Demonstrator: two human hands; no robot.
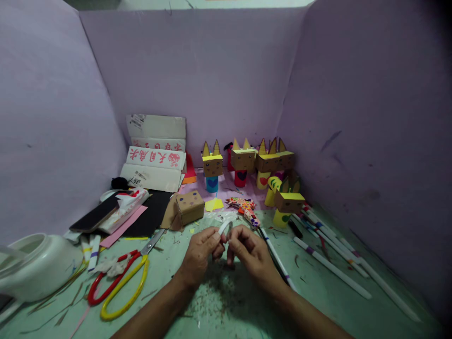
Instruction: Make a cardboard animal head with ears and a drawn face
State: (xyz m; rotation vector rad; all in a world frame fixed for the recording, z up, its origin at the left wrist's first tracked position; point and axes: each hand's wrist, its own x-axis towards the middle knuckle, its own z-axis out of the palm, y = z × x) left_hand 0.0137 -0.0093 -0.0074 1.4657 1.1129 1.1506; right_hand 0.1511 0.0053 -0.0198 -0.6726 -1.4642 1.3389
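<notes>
Left hand (199, 254): thumb and forefinger pinching a curved white strip (224, 227), held up above the middle of the bench (165, 292). Right hand (253, 252): fingers bent in, gripping the strip's other end. Dark crumbs scattered below. Left of the hands, red-and-yellow scissors (144, 258), blades part open; farther left, a white pot (45, 268). Ahead, a small cardboard box (191, 207). White-barrelled markers (332, 268) lie to the right. Behind, box-headed figures (212, 165) stand upright near the back wall.
</notes>
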